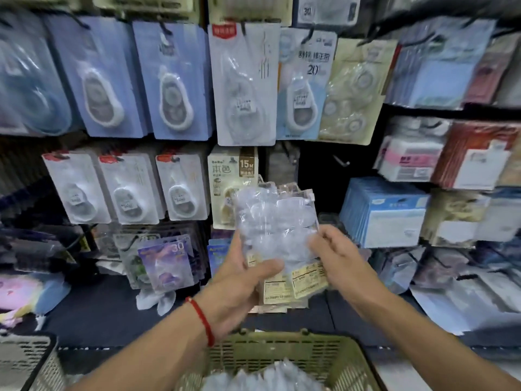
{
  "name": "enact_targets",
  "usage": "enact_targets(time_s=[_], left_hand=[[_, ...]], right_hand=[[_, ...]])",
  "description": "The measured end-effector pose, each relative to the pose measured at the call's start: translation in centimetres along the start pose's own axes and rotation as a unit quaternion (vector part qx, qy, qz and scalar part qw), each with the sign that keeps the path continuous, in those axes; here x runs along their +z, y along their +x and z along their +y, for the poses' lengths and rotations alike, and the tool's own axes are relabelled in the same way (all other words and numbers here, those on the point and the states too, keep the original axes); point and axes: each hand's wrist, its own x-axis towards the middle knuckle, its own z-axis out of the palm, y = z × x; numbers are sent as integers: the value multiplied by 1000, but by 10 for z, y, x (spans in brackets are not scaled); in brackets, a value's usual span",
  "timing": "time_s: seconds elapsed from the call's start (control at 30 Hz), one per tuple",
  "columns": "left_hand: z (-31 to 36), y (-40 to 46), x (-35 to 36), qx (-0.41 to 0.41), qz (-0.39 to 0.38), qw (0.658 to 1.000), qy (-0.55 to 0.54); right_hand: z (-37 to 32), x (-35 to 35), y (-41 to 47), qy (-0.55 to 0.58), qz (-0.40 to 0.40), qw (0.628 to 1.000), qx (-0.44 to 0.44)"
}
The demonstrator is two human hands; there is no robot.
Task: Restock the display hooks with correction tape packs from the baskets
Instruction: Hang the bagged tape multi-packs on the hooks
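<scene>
Head view | left hand [239, 283] grips stack of correction tape packs [277, 235] from below-left, thumb across front | right hand [337, 259] pinches right edge, probably top pack | held above green basket [282, 354]

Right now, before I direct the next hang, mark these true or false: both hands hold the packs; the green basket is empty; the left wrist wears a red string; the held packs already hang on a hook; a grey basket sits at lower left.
1. Both hands hold the packs. True: left hand and right hand grip the bundle.
2. The green basket is empty. False: clear packs lie in it.
3. The left wrist wears a red string. True.
4. The held packs already hang on a hook. False: they are in the hands, in front of the display.
5. A grey basket sits at lower left. True.
</scene>
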Motion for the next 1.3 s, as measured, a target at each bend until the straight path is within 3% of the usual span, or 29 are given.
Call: enact_targets(time_s=[0.13, 0.27, 0.53, 0.9, 1.03, 1.13, 1.3], left_hand=[[30, 12, -16, 70, 44, 994, 70], [33, 13, -37, 158, 127, 973, 107], [41, 11, -54, 233, 130, 953, 143], [42, 11, -57, 252, 96, 953, 137], [42, 10, -56, 248, 84, 958, 119], [39, 9, -53, 231, 71, 964, 115], [33, 8, -52, 197, 61, 972, 113]], right_hand=[[-22, -16, 22, -86, 50, 993, -56], [-24, -15, 44, -52, 89, 992, -67], [-16, -12, 59, -25, 96, 994, -38], [-17, -1, 61, 28, 129, 990, -40], [-9, 2, 77, -23, 140, 989, -43], [9, -1, 96, -107, 112, 988, 9], [35, -2, 96, -80, 104, 985, 115]])
